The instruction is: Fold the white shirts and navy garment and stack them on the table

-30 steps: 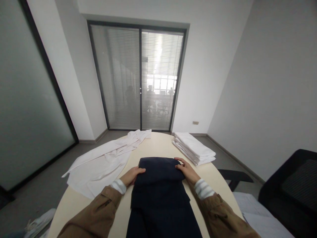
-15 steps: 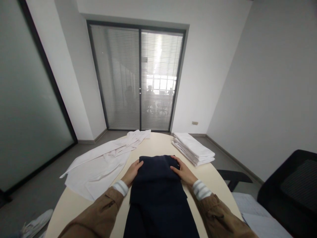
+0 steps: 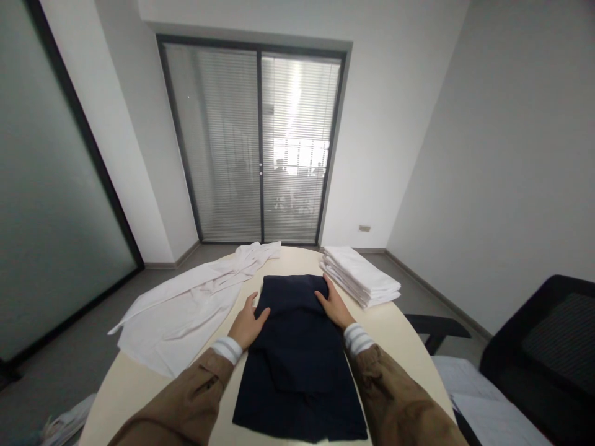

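Note:
A dark navy folded garment [image 3: 300, 347] lies lengthwise on the pale round table [image 3: 116, 402] in front of me, its near hem in view. My left hand [image 3: 248, 322] is at its left edge, thumb and fingers apart, and does not grip the cloth. On the far right edge rests my right hand [image 3: 335, 305], thumb on top of the fabric and the other fingers along and partly behind the edge. I cannot see how firmly it pinches.
A loose white garment [image 3: 186, 310] spreads over the table's left side. Folded white cloths [image 3: 362, 275] are stacked at the right rear. Right of the table stands a black chair [image 3: 543, 353], with papers [image 3: 483, 396] beside it. A shoe [image 3: 69, 421] shows at lower left.
The navy garment has shifted away from me and lies flatter, with its near hem now showing. My left hand has let go of its edge; my right hand moved slightly forward and left.

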Demonstrator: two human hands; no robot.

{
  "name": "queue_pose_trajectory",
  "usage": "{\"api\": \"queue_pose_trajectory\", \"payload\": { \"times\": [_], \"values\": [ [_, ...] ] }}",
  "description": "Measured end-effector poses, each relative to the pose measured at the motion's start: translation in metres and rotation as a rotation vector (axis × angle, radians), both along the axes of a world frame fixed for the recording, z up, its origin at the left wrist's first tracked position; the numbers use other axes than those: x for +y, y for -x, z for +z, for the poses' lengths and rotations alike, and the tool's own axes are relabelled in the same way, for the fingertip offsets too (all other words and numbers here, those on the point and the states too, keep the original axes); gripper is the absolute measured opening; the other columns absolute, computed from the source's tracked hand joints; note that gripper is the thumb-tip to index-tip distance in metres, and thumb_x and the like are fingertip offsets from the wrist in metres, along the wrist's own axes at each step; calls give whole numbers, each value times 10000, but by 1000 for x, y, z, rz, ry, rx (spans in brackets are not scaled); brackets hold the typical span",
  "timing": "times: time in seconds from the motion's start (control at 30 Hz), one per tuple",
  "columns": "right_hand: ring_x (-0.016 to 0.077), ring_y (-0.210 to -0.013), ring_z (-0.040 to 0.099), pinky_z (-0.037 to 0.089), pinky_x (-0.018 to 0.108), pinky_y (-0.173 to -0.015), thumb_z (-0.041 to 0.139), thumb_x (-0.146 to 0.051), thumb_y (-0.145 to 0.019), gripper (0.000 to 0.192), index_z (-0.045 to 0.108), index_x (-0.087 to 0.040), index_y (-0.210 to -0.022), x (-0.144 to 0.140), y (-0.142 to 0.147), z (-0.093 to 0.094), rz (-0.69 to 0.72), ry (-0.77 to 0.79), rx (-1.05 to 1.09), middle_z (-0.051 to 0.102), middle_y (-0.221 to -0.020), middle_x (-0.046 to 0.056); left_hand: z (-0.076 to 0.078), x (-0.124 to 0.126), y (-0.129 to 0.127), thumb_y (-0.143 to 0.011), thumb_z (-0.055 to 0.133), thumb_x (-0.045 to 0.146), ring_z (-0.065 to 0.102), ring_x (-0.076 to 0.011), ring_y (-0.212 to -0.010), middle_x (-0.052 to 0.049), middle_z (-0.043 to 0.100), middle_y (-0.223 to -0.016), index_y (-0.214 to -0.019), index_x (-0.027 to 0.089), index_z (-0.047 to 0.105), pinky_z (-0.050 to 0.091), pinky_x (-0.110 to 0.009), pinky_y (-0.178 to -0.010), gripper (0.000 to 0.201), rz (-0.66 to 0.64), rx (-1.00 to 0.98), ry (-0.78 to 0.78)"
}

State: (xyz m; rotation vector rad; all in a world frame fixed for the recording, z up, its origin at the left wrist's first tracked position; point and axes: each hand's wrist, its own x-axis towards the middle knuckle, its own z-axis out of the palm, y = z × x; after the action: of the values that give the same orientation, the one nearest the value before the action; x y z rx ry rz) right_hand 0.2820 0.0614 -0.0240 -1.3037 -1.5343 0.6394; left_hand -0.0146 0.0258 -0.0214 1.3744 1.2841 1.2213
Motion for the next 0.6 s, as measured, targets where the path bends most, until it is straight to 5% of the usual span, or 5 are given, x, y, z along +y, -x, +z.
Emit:
{"api": "queue_pose_trajectory", "payload": {
  "times": [0.17, 0.37, 0.6],
  "values": [
    [287, -895, 677, 470, 452, -911, 686, -565, -760, 795, 429, -248, -1442, -21, -9, 13, -148, 113, -135, 695, -1089, 116, 4, -7, 1, -687, 815, 399, 672, -329, -1098, -117, 745, -1099, -1382, 220, 473, 428, -429, -1050, 795, -93, -1, -38],
    [290, -751, 668, 458, 390, -749, 702, -645, -712, 756, 544, -250, -1337, -54, -15, 24, -118, 202, -347, 693, -779, 63, 10, -10, 4, -621, 850, 348, 637, -340, -1156, -134, 701, -1204, -1341, 214, 506, 390, -446, -1092, 809, -122, 49, -34],
    [285, -672, 642, 435, 379, -697, 770, -642, -634, 859, 545, -228, -1352, -72, -11, 35, -157, 252, -441, 659, -656, 43, 16, -15, 8, -563, 867, 316, 574, -361, -1239, -190, 620, -1323, -1396, 161, 486, 350, -458, -1127, 929, -231, 161, 3]
  ]
}}
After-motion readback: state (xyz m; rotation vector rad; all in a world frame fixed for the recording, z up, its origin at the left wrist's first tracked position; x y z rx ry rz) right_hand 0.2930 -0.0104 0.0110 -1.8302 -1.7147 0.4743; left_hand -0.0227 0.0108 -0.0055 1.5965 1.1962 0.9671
